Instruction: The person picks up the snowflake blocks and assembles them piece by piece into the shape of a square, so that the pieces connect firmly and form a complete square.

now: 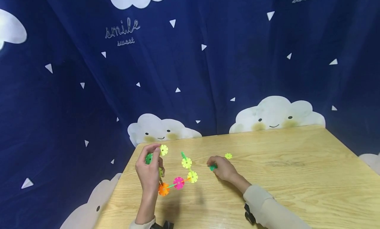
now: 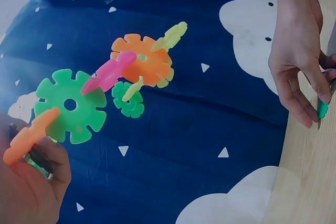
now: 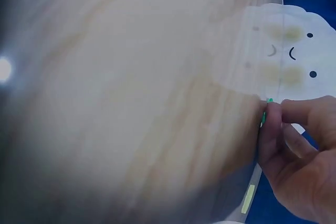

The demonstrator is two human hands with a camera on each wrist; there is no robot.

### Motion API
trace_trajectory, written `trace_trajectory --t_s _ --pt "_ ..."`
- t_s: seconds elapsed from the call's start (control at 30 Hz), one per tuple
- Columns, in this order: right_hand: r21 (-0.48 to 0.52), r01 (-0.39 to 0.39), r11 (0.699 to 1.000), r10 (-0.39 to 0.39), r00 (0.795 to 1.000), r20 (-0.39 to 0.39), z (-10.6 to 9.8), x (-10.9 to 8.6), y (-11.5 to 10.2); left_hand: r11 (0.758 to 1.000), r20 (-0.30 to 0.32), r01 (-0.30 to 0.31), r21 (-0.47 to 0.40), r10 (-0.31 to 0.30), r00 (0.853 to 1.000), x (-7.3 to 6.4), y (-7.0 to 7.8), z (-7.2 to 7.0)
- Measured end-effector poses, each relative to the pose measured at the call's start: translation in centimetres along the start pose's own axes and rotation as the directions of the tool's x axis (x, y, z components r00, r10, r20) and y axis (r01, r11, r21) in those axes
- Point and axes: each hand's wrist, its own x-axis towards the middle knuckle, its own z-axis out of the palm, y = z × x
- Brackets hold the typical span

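My left hand [image 1: 147,173] is raised over the table's left side, fingers curled round one end of a linked chain of notched plastic discs. A pink disc [image 1: 178,182], an orange disc [image 1: 163,189] and a yellow disc [image 1: 192,177] hang along the chain, slotted edge to edge. In the left wrist view, a large green disc [image 2: 70,106] and an orange disc [image 2: 31,136] sit nearest the hand. My right hand [image 1: 224,168], low at the tabletop, pinches a small green disc [image 1: 212,168] between thumb and fingertips, which partly hide it. The two hands are apart.
One loose yellow disc [image 1: 228,155] lies on the wooden table [image 1: 297,176] just beyond my right hand. A dark blue curtain [image 1: 190,64] printed with clouds and triangles hangs behind the table and along its left side.
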Motion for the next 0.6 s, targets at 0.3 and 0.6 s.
trace_trajectory --t_s 0.3,0.6 --pt "0.058 -0.029 0.998 0.027 0.999 0.046 -1.0 -1.2 0.5 1.000 0.018 0.007 -0.023 -0.007 1.000 -0.3 0.3 0.4" --pt "0.252 -0.054 0.966 0.028 0.994 0.107 -2.8 -2.8 1.7 0.999 0.079 -0.002 -0.053 0.007 0.997 -0.9 0.7 2.1"
